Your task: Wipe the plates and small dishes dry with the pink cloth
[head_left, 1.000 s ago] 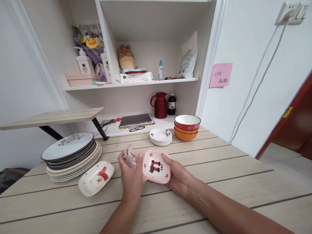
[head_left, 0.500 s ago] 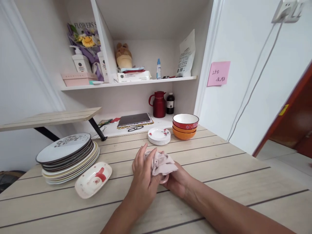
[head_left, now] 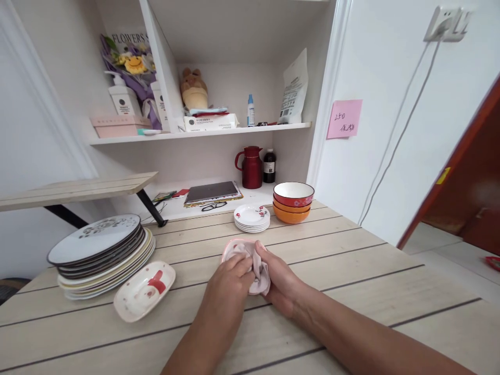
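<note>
A small pink-rimmed dish (head_left: 242, 241) is held just above the table by my right hand (head_left: 279, 278), its thumb over the rim and the other fingers underneath. My left hand (head_left: 230, 284) presses a crumpled pale pink cloth (head_left: 261, 271) into the dish, its fingers closed on the fabric. The cloth covers much of the dish's inside. To the left, a similar rectangular dish (head_left: 144, 291) with a red pattern lies face up beside the plate stack.
A tall stack of plates (head_left: 101, 245) stands at the left, near a low wooden stand (head_left: 86, 187). Farther back are several small flowered plates (head_left: 252, 217) and stacked bowls (head_left: 292, 203). A laptop (head_left: 211, 191), glasses (head_left: 214, 207) and a red jug (head_left: 252, 167) sit behind.
My left hand has gone from cupping over the cloth to pressing it down inside the dish. The dish has tipped toward me, so its pink rim and part of its inside now show.
</note>
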Tool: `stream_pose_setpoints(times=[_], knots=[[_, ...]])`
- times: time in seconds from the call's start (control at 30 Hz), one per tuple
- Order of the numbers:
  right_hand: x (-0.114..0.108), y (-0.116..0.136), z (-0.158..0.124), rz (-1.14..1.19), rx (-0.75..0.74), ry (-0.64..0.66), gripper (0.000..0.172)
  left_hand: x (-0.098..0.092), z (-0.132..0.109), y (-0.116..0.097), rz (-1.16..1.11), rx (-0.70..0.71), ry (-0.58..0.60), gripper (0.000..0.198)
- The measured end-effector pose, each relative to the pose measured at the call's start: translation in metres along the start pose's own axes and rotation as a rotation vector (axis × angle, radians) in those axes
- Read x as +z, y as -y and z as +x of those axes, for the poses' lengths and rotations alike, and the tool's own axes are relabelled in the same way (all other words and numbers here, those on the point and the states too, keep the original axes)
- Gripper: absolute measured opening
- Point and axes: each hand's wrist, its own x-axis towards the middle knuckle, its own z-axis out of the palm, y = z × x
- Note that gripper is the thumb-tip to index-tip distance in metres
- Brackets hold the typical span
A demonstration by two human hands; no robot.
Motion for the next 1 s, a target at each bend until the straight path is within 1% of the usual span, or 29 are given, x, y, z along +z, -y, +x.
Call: stream_pose_setpoints(times=[0.03,0.1,0.13,0.2,0.3,0.33,0.47,0.53,0.57,0.63,0.73,0.8,0.83,0.9,1.0], knots=[[0.000,0.000,-0.001,-0.033,0.001,0.028,0.040,0.001,-0.001,0.005,-0.022,0.082,-0.015,0.023],[-0.001,0.001,-0.002,-0.086,-0.003,0.075,0.040,-0.001,-0.003,0.014,-0.017,0.108,-0.018,0.020],[-0.001,0.001,-0.002,-0.099,-0.015,0.087,0.039,-0.003,-0.003,0.017,0.005,0.092,-0.033,0.018],[0.000,0.000,-0.003,-0.088,-0.037,0.086,0.037,-0.007,-0.005,0.018,0.082,0.013,-0.077,0.018],[0.004,-0.003,-0.004,-0.051,-0.061,0.032,0.035,-0.009,-0.004,0.008,0.229,-0.150,-0.126,0.027],[0.005,-0.004,-0.005,-0.041,-0.075,0.006,0.033,-0.008,-0.003,0.003,0.266,-0.168,-0.119,0.028],[0.007,-0.008,-0.004,-0.035,-0.141,-0.102,0.027,-0.002,0.000,-0.016,0.320,-0.120,-0.117,0.018],[0.006,-0.009,-0.004,-0.065,-0.157,-0.113,0.025,0.000,-0.001,-0.021,0.250,-0.146,-0.101,0.017],[0.005,-0.010,-0.003,-0.087,-0.163,-0.096,0.025,0.000,-0.002,-0.022,0.204,-0.173,-0.094,0.017],[0.004,-0.012,-0.004,-0.144,-0.167,-0.036,0.027,0.000,-0.004,-0.021,0.079,-0.270,-0.082,0.020],[0.005,-0.013,-0.006,-0.203,-0.177,0.036,0.032,-0.001,-0.006,-0.017,-0.152,-0.410,-0.097,0.024],[0.006,-0.014,-0.007,-0.214,-0.196,0.049,0.033,-0.004,-0.006,-0.014,-0.210,-0.461,-0.127,0.024],[0.007,-0.014,-0.008,-0.214,-0.208,0.053,0.032,-0.006,-0.005,-0.012,-0.161,-0.465,-0.137,0.023],[0.009,-0.015,-0.009,-0.216,-0.247,0.081,0.032,-0.011,-0.001,-0.010,0.020,-0.475,-0.141,0.021],[0.011,-0.017,-0.011,-0.211,-0.285,0.119,0.033,-0.018,0.006,-0.010,0.243,-0.490,-0.117,0.020]])
